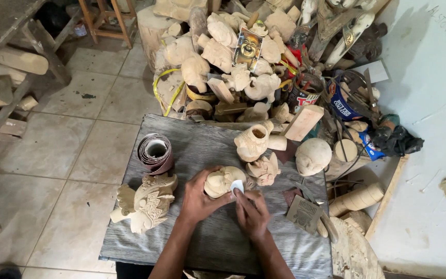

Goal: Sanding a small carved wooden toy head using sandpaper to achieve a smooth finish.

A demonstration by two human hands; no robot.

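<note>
My left hand grips a small pale wooden carved head resting on the grey weathered board. My right hand pinches a small white piece of sandpaper and presses it against the right side of that carving. A carved winged figure lies to the left of my left hand. A roll of brown sandpaper stands behind it. Two more carvings, a vase-like one and a smaller one, sit just beyond my hands.
A heap of unfinished wooden carvings and tins fills the far side. A round wooden head and cut sandpaper pieces lie at the right. Tiled floor lies left, with wooden benches at the upper left.
</note>
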